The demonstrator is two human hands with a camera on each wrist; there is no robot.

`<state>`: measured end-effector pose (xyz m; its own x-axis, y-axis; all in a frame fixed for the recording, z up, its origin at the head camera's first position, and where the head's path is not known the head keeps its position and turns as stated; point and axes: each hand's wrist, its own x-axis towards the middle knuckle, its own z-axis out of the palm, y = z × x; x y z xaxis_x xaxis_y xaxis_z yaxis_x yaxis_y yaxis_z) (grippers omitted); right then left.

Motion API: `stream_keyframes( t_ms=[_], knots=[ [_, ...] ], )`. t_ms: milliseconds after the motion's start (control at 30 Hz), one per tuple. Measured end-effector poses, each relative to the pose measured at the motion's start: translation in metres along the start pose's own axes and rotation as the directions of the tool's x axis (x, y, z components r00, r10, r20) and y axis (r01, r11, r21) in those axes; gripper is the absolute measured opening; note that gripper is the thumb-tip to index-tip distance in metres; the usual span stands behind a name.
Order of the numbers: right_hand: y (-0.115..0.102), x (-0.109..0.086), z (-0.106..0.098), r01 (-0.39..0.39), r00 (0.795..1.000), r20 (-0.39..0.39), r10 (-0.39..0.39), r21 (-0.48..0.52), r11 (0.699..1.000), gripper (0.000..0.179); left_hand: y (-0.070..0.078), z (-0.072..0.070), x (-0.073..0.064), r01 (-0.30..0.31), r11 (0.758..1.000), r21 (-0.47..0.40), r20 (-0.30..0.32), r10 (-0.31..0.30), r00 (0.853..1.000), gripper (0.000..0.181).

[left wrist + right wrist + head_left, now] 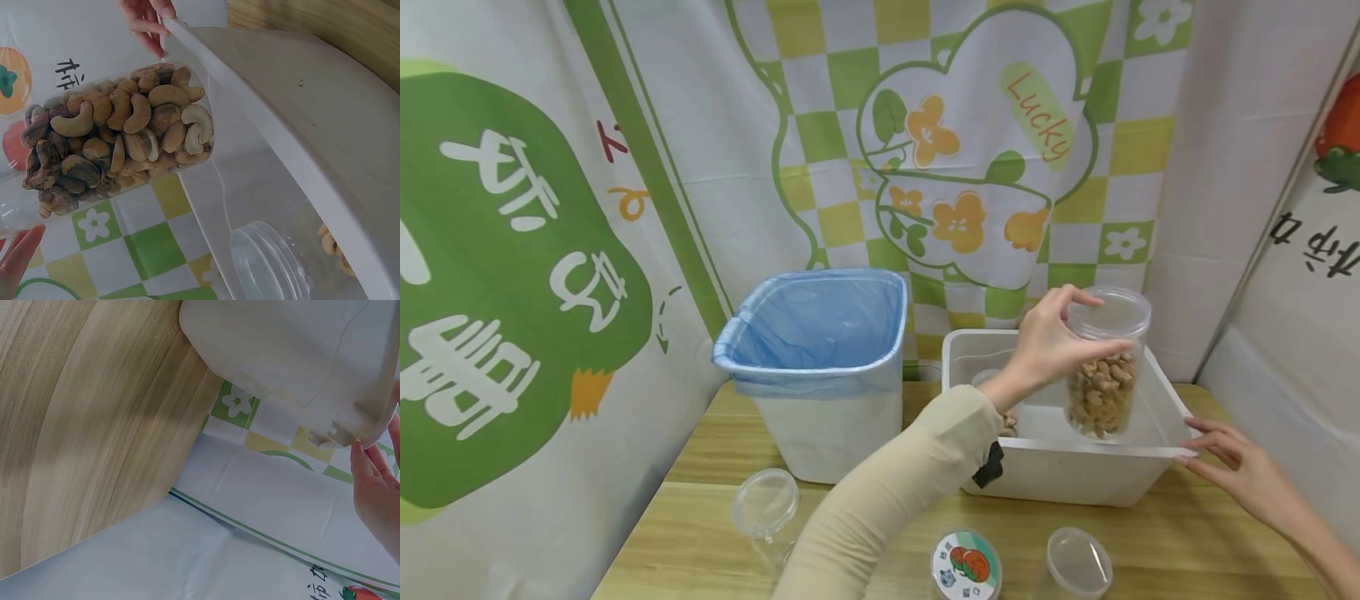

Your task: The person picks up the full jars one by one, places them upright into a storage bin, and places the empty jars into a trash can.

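My left hand (1052, 337) grips a clear plastic jar (1105, 392) near its top, thumb and fingers spread around the lid. Cashews and other nuts (119, 134) fill its lower part. The jar is upright over the white plastic tub (1075, 471), overlapping its front rim in the head view. At the tub's right front corner, my right hand (1236, 462) pinches the rim between thumb and fingers; the right wrist view shows these fingers (369, 465) at the rim's edge. Inside the tub's left end stands another lidded jar (269, 269) with nuts, partly hidden by my left forearm.
A white bin (835, 433) with a blue liner (820, 325) stands left of the tub. Along the front of the wooden table (677, 508) are an empty clear jar (766, 504), a container with a fruit-printed lid (966, 567) and another clear container (1078, 562). Fabric walls (700, 167) enclose the table.
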<state>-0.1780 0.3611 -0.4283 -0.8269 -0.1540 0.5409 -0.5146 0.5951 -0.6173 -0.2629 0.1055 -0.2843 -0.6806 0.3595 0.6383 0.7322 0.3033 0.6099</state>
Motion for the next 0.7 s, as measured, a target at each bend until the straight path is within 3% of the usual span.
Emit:
stream_keyframes(
  t_ms=[333,700],
  knots=[
    [0.0,0.0,0.0,0.01,1.0,-0.014,-0.01,-0.01,1.0,0.017,-0.016,0.007,0.0,0.106,0.994,0.021,0.03,-0.107,0.994,0.046],
    [0.001,0.0,0.001,0.013,1.0,-0.02,-0.014,-0.011,1.0,0.018,-0.036,0.024,-0.014,0.167,0.985,0.044,0.059,-0.17,0.984,0.045]
  ],
)
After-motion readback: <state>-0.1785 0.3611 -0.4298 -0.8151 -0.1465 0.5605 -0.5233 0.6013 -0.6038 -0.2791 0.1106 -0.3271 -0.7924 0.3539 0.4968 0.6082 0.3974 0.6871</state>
